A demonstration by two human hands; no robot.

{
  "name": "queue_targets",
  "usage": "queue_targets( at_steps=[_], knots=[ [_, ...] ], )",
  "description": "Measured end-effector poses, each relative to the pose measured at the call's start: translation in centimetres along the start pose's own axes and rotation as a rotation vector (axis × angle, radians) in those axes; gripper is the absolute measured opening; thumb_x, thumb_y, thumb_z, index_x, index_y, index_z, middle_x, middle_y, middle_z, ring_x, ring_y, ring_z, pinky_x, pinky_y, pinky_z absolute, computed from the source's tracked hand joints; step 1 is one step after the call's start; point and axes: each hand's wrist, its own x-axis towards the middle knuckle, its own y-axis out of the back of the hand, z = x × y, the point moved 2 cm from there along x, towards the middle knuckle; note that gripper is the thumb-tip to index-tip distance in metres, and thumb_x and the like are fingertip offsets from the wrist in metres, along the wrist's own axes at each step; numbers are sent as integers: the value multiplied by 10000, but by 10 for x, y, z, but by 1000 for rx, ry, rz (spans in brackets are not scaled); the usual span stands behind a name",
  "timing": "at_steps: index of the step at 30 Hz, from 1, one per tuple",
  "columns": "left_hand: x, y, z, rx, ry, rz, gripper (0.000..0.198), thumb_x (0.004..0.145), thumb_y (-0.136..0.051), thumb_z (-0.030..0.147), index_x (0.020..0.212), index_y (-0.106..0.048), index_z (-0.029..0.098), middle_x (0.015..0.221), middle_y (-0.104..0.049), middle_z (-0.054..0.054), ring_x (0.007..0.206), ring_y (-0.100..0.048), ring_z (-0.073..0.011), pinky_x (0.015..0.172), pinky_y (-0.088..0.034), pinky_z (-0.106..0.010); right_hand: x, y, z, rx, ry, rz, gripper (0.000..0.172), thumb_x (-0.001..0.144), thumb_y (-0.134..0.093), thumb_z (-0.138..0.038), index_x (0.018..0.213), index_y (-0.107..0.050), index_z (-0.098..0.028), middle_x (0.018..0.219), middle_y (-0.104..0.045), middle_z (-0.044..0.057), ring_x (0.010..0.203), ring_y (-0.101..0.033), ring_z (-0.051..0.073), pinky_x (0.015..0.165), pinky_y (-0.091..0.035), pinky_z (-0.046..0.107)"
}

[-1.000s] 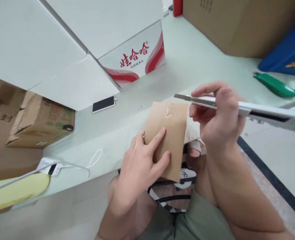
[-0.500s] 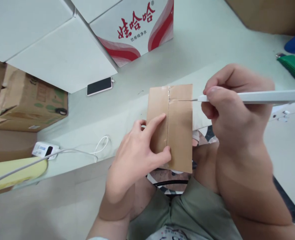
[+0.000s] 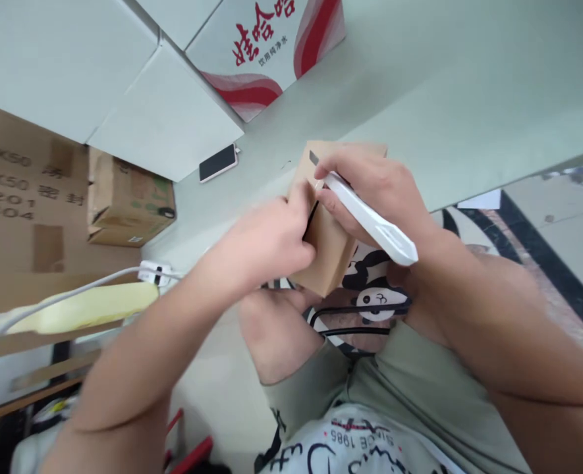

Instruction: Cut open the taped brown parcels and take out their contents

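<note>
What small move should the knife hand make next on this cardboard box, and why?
Probably lift the knife clear of the box first. The right hand holds the blade tip at the box's top edge, close beside the left hand, which grips the box at a dark slit.

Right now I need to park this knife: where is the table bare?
For the knife in the right hand, the table is bare right of the small box, from the red-and-white carton to the near edge. Left is crowded: phone, power strip.
</note>
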Motion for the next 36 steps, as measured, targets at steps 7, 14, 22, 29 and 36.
queue_targets(
  at_steps=[7,14,22,29,36],
  knots=[
    [17,13,30,377,370,-182,575,753,-651,252,1306,-512,178,1006,-693,-104,1097,-677,-357,895,-543,-427,-4,7,-1,198,-138,118,149,852,-603,-274,996,-567,-259,828,-667,15,737,-604,212,746,-487,368],
    [6,-3,32,486,388,-50,366,880,-535,289,1225,-575,175,997,-696,-112,1006,-676,-326,875,-518,-420,6,11,-1,796,-176,276,222,907,-536,-140,734,-460,-257,610,-535,-27,564,-525,142,573,-436,297],
    [-5,-9,26,615,343,-80,378,1022,-315,247,1316,-535,163,1047,-720,-128,933,-696,-271,840,-492,-365,6,26,4,760,-192,374,234,836,-521,-61,680,-509,-234,625,-511,-22,533,-513,109,466,-333,263],
    [-9,-19,40,650,347,-72,373,1014,-342,170,1340,-515,115,1083,-713,-164,951,-714,-306,790,-497,-373,-2,48,19,496,-179,450,205,723,-495,-114,560,-460,-233,551,-441,-21,499,-464,100,525,-292,287],
    [-11,-23,34,611,342,-8,404,1011,-345,161,1367,-534,154,1095,-724,-145,943,-708,-288,813,-512,-383,-3,57,34,433,-74,185,93,636,-561,-144,613,-562,-234,621,-514,-10,577,-393,109,596,-269,334]
  ],
)
